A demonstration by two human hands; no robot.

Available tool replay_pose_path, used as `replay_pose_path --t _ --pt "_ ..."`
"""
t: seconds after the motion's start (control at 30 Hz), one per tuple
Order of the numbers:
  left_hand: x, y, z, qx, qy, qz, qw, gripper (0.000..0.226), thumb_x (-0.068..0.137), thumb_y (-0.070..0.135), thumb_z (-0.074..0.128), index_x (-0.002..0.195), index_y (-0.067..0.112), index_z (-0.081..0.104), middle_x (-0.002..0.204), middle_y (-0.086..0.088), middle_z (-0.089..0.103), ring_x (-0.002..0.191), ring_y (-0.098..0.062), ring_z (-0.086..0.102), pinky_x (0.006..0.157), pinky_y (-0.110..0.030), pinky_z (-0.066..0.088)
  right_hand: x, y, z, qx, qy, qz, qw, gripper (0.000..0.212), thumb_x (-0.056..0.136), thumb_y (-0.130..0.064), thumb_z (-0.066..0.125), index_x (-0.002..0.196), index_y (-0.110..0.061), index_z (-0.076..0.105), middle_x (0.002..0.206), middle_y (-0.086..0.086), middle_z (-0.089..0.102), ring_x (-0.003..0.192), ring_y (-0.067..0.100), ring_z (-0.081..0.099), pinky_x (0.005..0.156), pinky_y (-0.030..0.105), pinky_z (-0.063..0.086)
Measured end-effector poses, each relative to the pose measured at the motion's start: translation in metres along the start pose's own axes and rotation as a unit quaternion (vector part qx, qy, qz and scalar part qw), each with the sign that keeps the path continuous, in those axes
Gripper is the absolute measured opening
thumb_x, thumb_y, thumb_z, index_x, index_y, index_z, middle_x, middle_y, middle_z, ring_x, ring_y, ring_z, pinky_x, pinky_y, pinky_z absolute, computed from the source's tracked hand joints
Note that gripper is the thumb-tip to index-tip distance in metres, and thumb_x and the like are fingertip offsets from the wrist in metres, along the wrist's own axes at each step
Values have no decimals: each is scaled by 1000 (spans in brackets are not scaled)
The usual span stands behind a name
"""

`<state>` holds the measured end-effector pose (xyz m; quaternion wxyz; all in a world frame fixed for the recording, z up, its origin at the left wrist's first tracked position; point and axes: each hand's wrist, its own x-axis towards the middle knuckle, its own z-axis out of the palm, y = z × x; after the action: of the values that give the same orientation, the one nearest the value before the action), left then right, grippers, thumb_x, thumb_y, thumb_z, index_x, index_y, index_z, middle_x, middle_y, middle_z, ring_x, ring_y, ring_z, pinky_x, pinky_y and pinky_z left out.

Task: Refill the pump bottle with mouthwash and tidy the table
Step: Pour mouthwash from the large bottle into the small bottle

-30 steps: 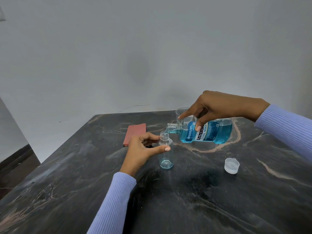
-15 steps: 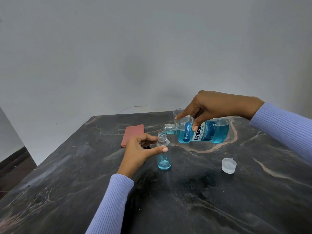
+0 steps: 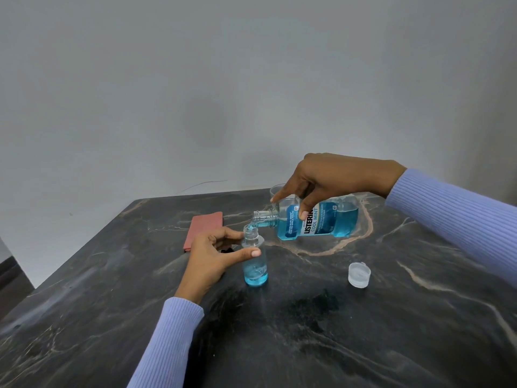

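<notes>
On the dark marble surface (image 3: pixel 363 345), the left hand (image 3: pixel 212 256) curls its grip around the upright pump bottle (image 3: pixel 254 261), partly filled blue. Right of it lies a clear cap (image 3: pixel 359 275). Farther back, the right hand (image 3: pixel 330 180) grips the tipped mouthwash bottle (image 3: pixel 321 219), its mouth over the bottle's neck.

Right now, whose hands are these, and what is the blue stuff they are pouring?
No machine here: these are a person's two hands. The camera sits on their head and looks down, so you see what they see. The right hand holds a big mouthwash bottle tipped on its side, and blue mouthwash runs from its mouth into a small clear bottle. The left hand grips that small bottle to steady it on the dark table; it is only partly filled. Also on the table: a clear cap to the right, a reddish cloth to the left, and a glass partly hidden behind the right hand.
</notes>
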<state>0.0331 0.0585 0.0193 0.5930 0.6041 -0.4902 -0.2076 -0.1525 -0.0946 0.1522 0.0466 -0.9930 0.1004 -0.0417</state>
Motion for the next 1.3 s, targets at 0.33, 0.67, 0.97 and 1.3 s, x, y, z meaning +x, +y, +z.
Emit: replay_pose_path --t 0.33,0.67,0.97,1.3 --pt "-2 2 1 1 -2 -2 1000 39 47 35 82 83 23 71 82 12 73 82 3 67 62 -6 49 1 -1 -2 -10 -3 -3 1000 50 80 -29 72 128 -30 57 102 -2 74 95 -10 61 68 -2 44" --pt "-1 1 1 12 7 -6 1000 26 60 17 86 80 24 71 82 12 73 79 3 66 61 -5 48 3 2 -2 -16 -4 -6 1000 50 80 -29 73 128 -30 58 101 -5 75 83 -18 60 63 -2 43" --pt "-1 1 1 18 4 -8 1000 26 61 19 85 83 23 71 87 9 73 80 3 66 62 -5 48 4 5 -1 -17 -3 -10 1000 50 79 -29 73 127 -31 58 102 -5 74 81 -20 60 63 -2 43" --pt "-1 0 0 15 1 -4 1000 27 61 20 85 84 23 71 88 8 73 82 0 67 64 -7 49 5 4 -2 -18 -9 -5 1000 51 79 -29 73 127 -31 57 102 -4 74 84 -19 58 62 -3 43"
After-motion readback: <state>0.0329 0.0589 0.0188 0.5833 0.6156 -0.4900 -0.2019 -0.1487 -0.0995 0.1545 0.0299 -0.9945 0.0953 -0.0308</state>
